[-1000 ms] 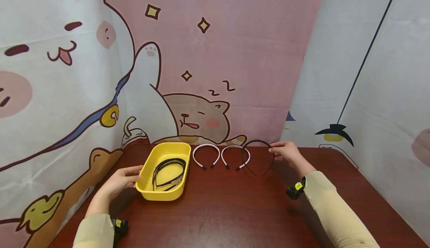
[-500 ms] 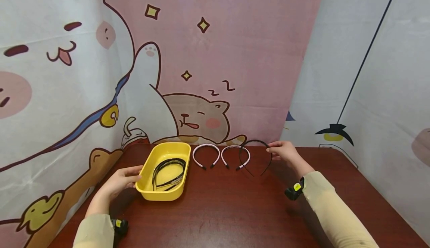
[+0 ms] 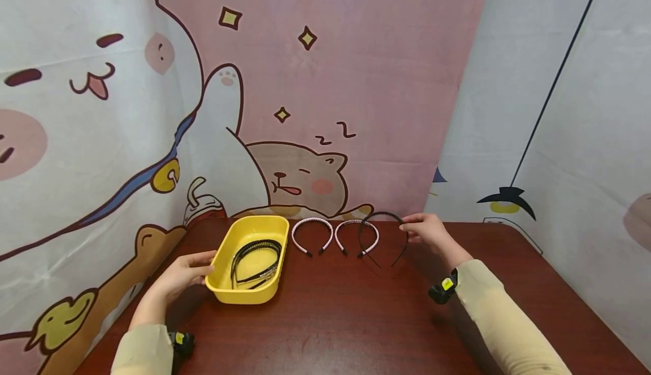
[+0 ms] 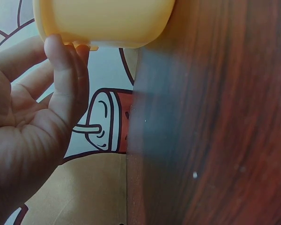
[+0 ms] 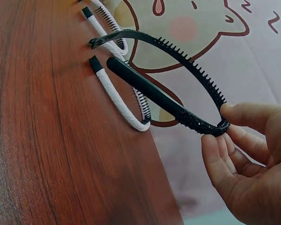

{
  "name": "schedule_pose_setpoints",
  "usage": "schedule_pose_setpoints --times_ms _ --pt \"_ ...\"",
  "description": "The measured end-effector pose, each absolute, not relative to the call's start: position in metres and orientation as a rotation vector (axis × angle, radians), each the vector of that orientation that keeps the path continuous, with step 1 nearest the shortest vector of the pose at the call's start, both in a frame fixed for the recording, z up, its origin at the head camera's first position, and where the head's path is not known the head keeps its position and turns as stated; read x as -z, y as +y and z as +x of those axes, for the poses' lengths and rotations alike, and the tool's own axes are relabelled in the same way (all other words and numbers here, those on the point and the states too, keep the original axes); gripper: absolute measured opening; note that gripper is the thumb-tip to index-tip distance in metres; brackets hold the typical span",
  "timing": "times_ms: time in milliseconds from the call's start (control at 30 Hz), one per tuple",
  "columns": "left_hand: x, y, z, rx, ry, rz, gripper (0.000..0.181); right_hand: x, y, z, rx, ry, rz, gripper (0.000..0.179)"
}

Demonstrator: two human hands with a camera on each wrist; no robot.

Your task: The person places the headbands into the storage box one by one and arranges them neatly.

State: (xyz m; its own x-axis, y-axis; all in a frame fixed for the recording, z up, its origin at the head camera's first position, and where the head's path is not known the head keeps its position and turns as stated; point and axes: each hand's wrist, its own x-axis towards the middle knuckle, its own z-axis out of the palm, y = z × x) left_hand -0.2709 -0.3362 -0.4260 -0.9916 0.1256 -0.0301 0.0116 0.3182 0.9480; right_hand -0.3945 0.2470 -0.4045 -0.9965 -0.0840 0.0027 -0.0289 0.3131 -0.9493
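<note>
My right hand pinches a black headband between thumb and fingertips. This headband has comb teeth inside and a sparkly textured part by the fingers. It hangs over the back of the table and overlaps the right one of two pale pink headbands in the head view. The other pale pink headband lies to its left. At the left, my left hand grips the rim of a yellow plastic basin. Several black headbands lie nested inside this basin.
A dark red-brown wooden table bears everything. Cloth with cartoon animals hangs close behind its back edge and along the left side. A pale cloth hangs at the right.
My right hand has moved slightly left with the black headband, which overlaps the right pink headband more. My left hand and the basin have stayed put.
</note>
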Motion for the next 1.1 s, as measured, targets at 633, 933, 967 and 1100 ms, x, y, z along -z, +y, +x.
schedule_pose_setpoints --times_ms 633,933,967,1100 --pt "0.426 -0.338 -0.273 -1.759 2.490 0.073 0.056 0.394 0.236 -0.391 1.804 2.523 -0.126 0.041" --pt "0.427 -0.338 -0.272 -1.757 2.482 0.113 0.058 0.392 0.229 -0.387 1.817 2.511 -0.163 0.039" --pt "0.427 -0.338 -0.272 -1.754 2.480 0.125 0.058 0.395 0.230 -0.390 1.818 2.515 -0.162 0.039" --pt "0.428 -0.337 -0.272 -1.764 2.473 0.108 0.058 0.396 0.226 -0.389 1.831 2.510 -0.184 0.038"
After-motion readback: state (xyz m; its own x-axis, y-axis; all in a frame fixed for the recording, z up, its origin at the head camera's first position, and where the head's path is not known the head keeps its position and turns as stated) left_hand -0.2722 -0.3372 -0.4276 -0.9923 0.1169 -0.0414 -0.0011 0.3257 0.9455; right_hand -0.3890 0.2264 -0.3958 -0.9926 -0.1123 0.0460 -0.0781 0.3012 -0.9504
